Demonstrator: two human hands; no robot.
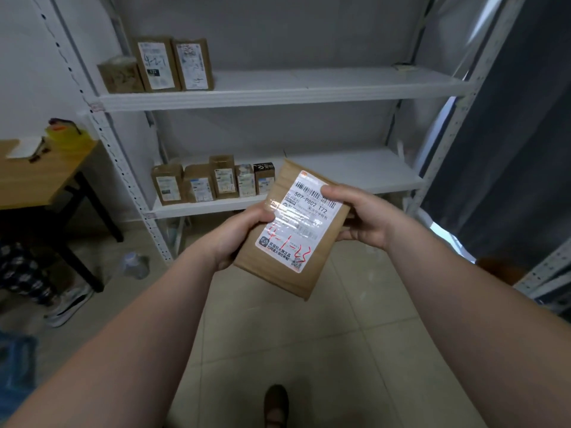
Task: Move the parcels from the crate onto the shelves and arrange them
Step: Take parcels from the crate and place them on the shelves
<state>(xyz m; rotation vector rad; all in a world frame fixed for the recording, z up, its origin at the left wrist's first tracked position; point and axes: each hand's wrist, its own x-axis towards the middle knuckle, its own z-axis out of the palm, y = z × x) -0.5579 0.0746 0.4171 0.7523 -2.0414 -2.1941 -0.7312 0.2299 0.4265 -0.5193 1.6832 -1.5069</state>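
The parcel (287,251) marked 4-1-23 is gripped by the left hand (238,236) and right hand (361,214). 5 boxes (224,180) are lined up far left on the lower shelf (355,171).

Light wooden worktop (37,183) bearing a yellow plastic tub (66,138), clear plastic bottle (136,264) on beige tiled floor (278,335), white sneaker (68,307)

A flat brown paper parcel (282,273) bears a white rectangular label (298,222): black barcode stripes (313,193) beside the thumb of the right hand (363,217), red handwritten numerals (289,245) just below the thumb of the left hand (236,239). Beyond the fingertips, white metal shelves (278,95) carry small brown parcels (197,186) with white labels. Beneath the hands, pale beige floor tiles (340,335).
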